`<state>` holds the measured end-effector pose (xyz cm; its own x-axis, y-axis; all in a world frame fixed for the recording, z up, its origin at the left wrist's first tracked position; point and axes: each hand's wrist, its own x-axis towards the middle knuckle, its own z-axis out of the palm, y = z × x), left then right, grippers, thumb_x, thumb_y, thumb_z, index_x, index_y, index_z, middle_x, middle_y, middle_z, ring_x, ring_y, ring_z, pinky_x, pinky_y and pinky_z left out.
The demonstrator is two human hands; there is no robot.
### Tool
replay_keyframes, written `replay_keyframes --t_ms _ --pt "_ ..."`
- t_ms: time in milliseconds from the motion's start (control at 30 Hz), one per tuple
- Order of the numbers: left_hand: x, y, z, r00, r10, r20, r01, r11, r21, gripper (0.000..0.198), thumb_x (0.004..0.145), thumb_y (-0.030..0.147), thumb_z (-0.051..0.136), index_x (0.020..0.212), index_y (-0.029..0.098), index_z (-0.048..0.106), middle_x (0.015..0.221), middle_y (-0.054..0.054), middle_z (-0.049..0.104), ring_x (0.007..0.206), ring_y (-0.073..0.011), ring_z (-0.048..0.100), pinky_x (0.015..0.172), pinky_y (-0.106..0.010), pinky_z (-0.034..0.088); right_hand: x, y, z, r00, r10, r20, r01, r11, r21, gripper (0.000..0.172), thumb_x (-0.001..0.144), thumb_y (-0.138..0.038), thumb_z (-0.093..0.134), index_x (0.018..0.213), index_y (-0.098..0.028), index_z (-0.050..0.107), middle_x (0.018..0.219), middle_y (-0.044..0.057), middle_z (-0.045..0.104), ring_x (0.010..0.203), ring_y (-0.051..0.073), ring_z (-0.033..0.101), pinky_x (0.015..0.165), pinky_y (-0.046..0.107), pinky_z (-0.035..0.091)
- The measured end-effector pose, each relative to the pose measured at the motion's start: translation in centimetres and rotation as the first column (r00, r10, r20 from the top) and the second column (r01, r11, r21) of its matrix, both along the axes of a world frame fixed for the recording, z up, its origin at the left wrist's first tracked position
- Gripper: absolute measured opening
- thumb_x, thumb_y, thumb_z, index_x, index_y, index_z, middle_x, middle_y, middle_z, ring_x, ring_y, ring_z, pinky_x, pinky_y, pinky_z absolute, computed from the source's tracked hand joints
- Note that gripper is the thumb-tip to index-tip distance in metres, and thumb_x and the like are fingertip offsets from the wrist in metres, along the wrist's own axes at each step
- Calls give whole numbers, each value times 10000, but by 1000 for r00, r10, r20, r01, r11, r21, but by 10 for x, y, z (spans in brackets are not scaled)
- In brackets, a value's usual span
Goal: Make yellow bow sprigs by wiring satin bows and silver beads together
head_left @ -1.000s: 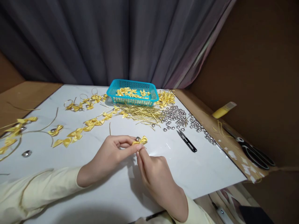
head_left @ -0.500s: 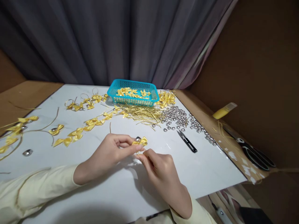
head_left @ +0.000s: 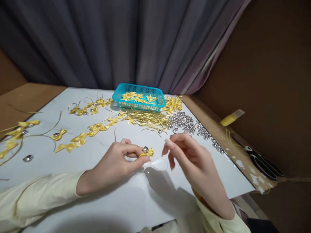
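Observation:
My left hand (head_left: 116,161) is closed, pinching a yellow ribbon bow (head_left: 151,152) between thumb and fingertips. A silver heart-shaped bead (head_left: 145,149) sits at the bow's upper side, touching the index finger. To its right, my right hand (head_left: 191,165) is raised over the table, apart from the bow. Its fingers are curved and parted, and I see nothing held in them. Beyond the hands lie a heap of gold wire pieces (head_left: 150,119) and a scatter of silver beads (head_left: 182,120). The black snips are hidden behind my right hand.
A turquoise basket (head_left: 141,105) of yellow bows stands at the back. Finished-looking bows (head_left: 79,139) run along the left, with gold cords around them. One loose silver bead (head_left: 28,158) lies far left. Scissors (head_left: 262,163) and a yellow tube (head_left: 232,117) lie at the right edge.
My right hand has let go near the bow and moved right and up, its fingers parting and now covering the snips. My left hand still pinches the bow, nearly in place.

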<state>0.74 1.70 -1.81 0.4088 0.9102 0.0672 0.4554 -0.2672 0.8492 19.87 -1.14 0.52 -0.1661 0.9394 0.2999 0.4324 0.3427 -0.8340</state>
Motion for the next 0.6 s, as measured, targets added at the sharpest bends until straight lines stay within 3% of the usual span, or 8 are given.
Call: replay_keyframes --t_ms 67,167,233,367,433,600 --pt "0 1 0 1000 12 0 -12 1000 19 190 779 310 620 662 201 722 653 -15 675 689 -175 515 653 -266 386 3 -1 3 993 -53 -105 42 993 -109 186 915 -333 500 819 -175 520 587 -21 610 357 68 480 362 178 374" --pt "-2 1 -1 1000 -16 -12 17 997 78 197 795 299 606 661 198 710 684 -19 694 712 -177 509 679 -273 383 3 -3 1 994 -106 19 106 994 5 243 904 -332 520 721 -173 517 481 -53 509 361 63 422 378 181 328" --pt "-3 0 -2 997 -69 -31 73 990 120 221 811 288 578 647 200 696 691 -16 696 705 -172 494 695 -278 379 -1 -1 -3 979 -36 203 14 994 108 285 921 -330 488 682 -174 501 512 -46 494 425 67 426 427 182 321" --pt "-5 -1 -2 987 -149 -54 156 977 148 201 794 215 537 682 219 703 667 -6 682 689 -168 471 688 -273 383 -13 8 -9 839 186 512 -239 970 38 308 961 -346 399 729 -174 506 572 -29 552 446 73 447 453 189 286" --pt "-5 -1 -1 988 -146 -53 153 976 157 206 780 186 522 698 228 707 638 -3 669 689 -172 467 694 -275 385 -16 12 -9 799 221 559 -276 961 15 299 971 -311 371 746 -172 511 554 -34 532 425 74 426 449 192 265" --pt "-3 -1 -2 982 -182 -50 188 970 153 222 790 193 495 664 204 679 626 -10 663 645 -162 443 697 -285 390 -13 13 -6 804 364 470 -381 922 -61 248 967 -226 354 787 -165 514 561 -49 477 441 69 406 462 177 281"
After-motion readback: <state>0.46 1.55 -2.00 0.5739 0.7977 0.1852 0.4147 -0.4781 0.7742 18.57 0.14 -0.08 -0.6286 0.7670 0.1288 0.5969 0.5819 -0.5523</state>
